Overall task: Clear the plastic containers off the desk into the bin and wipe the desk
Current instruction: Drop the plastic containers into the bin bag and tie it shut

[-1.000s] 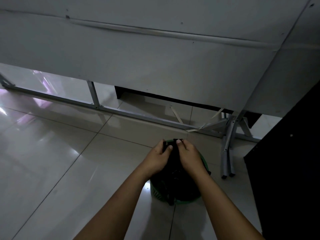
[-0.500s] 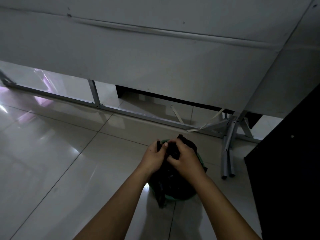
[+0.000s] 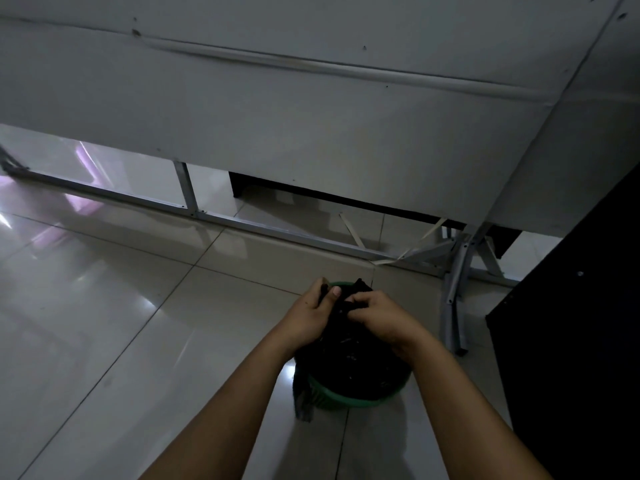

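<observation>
We see both forearms reaching fwd over a glossy pale tiled floor [image 3: 104,323]. The left hand [image 3: 306,315] and right hand [image 3: 379,320] meet over a round green plastic bin [image 3: 346,400] lined w/ a black plastic bag [image 3: 346,355]. Left fingers are curled round a bunched bit of the bag's top edge, thumb laid across it; right fingers pinch the bag's edge just beside the left thumb, so both hands hold bag material, knuckles nearly touching. Below the fingers the bag fills the bin's mouth; a loose strip of it hangs over the rim on the side under the left wrist. What's inside the bag we can't tell, too dark. No plastic containers show anywhere.

Past the fingertips, a grey metal frame rail [image 3: 242,225] runs along the floor, w/ a folded grey metal leg [image 3: 457,299] standing off to the right hand's side. Beyond that wrist is a black panel [image 3: 571,341]. Farthest, above the fingers, a big pale grey board [image 3: 311,116] spans the view.
</observation>
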